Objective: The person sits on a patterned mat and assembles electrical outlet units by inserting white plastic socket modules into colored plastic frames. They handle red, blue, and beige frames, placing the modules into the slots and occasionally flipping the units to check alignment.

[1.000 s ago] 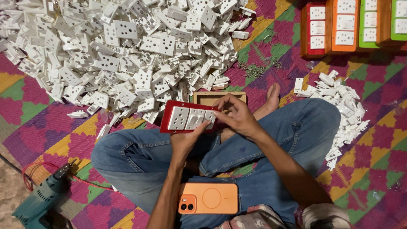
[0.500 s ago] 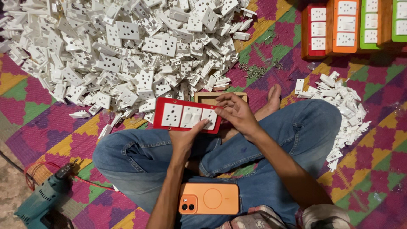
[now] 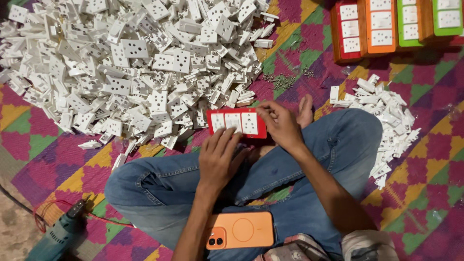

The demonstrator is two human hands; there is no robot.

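Both hands work on the red panel (image 3: 237,123), which has swung from a tilt to lie level just in front of the crossed legs. Left hand (image 3: 220,157) props the near edge from below, fingers spread and open against it. Right hand (image 3: 280,124) curls over the right end, fingertips pinching the edge. Its three white sockets look seated now. Beyond it lies the heap of white sockets (image 3: 135,67); an orange phone (image 3: 240,230) rests on the lap.
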